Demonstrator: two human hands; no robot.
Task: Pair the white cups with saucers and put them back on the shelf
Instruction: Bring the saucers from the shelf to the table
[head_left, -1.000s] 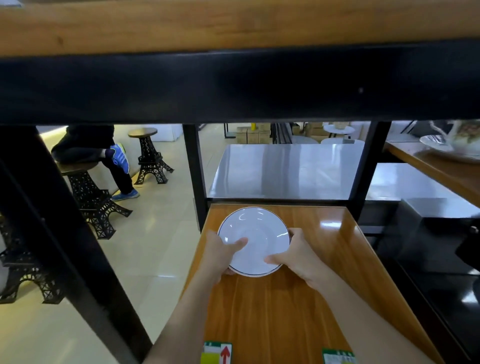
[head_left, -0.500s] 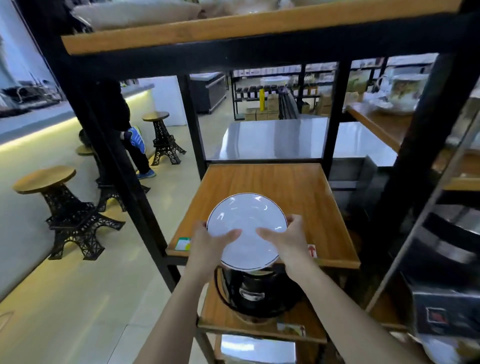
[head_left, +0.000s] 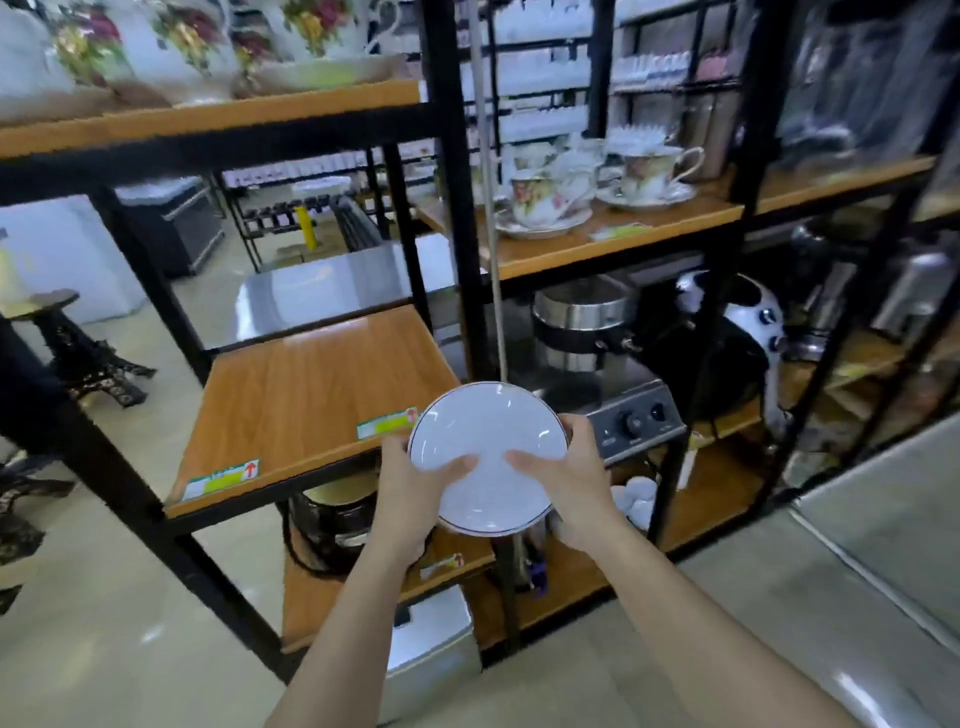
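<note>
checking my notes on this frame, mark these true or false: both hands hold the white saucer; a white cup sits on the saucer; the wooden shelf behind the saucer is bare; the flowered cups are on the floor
1. Both hands hold the round white saucer with the thin dark rim. True: the left hand grips its left edge, the right hand its right edge.
2. A white cup sits on the saucer. False: nothing is on it.
3. The orange-brown wooden shelf behind the saucer has no dishes on it. True: only price labels on its front edge.
4. The flowered china cups stand on the floor. False: they stand on saucers on a higher wooden shelf to the right.
</note>
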